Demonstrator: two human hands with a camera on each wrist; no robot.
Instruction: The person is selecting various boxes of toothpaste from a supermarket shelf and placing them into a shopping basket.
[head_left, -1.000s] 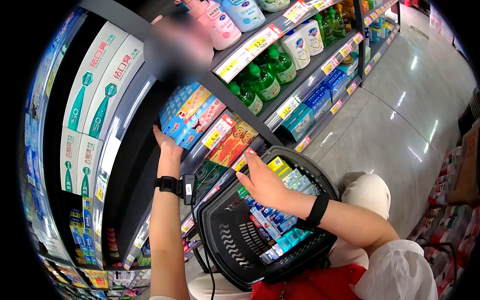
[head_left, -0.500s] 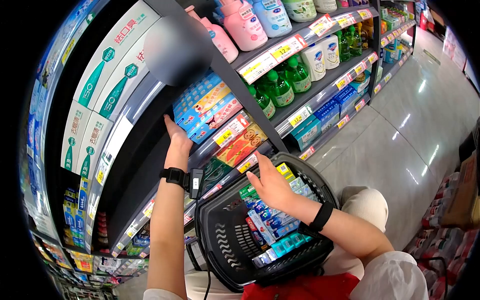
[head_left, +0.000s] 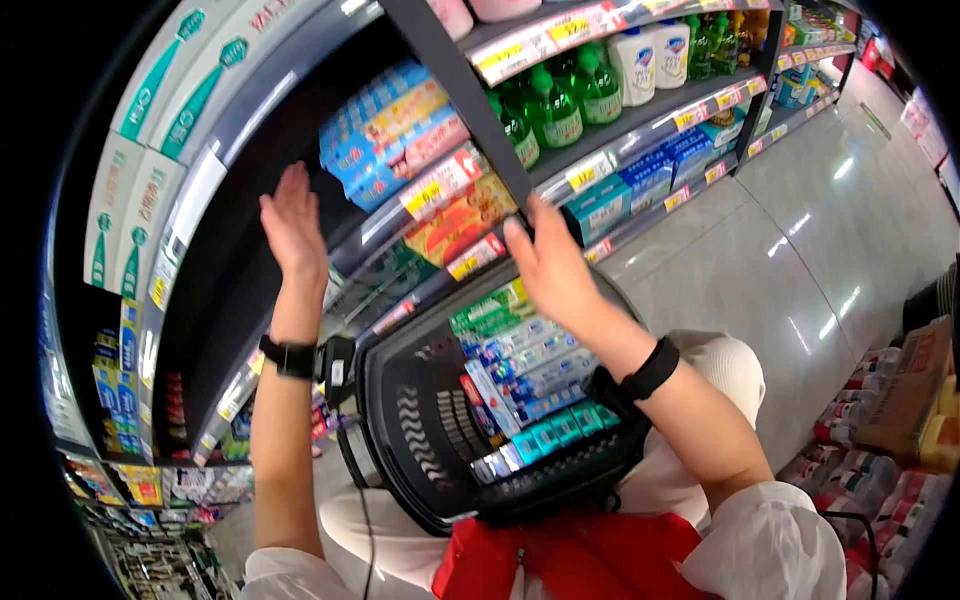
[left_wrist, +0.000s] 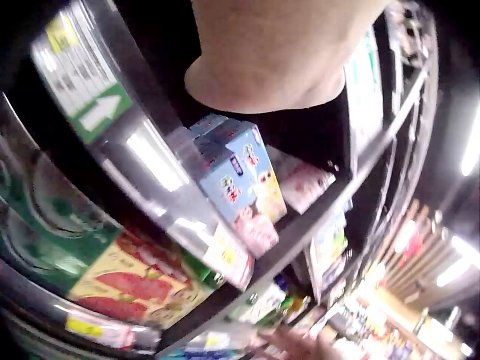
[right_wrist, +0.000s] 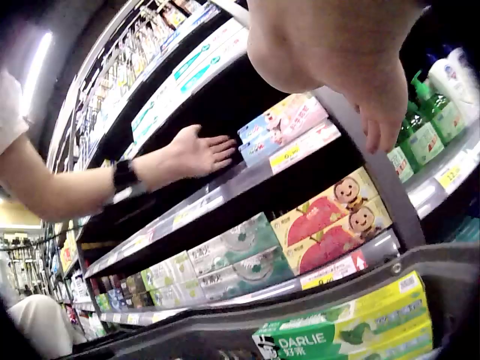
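My left hand point(head_left: 293, 225), fingers straight, is raised in front of the dark shelf, just left of a stack of blue and pink boxes point(head_left: 395, 135). A gap shows between its fingers and the stack. In the right wrist view the same hand point(right_wrist: 199, 152) has its palm turned toward the boxes point(right_wrist: 281, 127). My right hand point(head_left: 555, 270) hovers over the black basket point(head_left: 385, 450), holding nothing, thumb apart from the fingers. Inside the basket lie rows of toothpaste boxes point(head_left: 535, 365), among them a green-and-yellow DARLIE box point(right_wrist: 337, 334).
Below the stack are boxes with red fruit pictures point(head_left: 465, 220). Green pump bottles point(head_left: 555, 105) stand on the shelf to the right, past a dark upright point(head_left: 480, 110). White toothpaste boxes point(head_left: 170, 90) lie on the upper left shelf. Wrapped bottle packs point(head_left: 855, 400) stand on the floor at right.
My left hand has come away from the side of the blue and pink boxes, moving left. The right hand stays over the basket. The head view has shifted.
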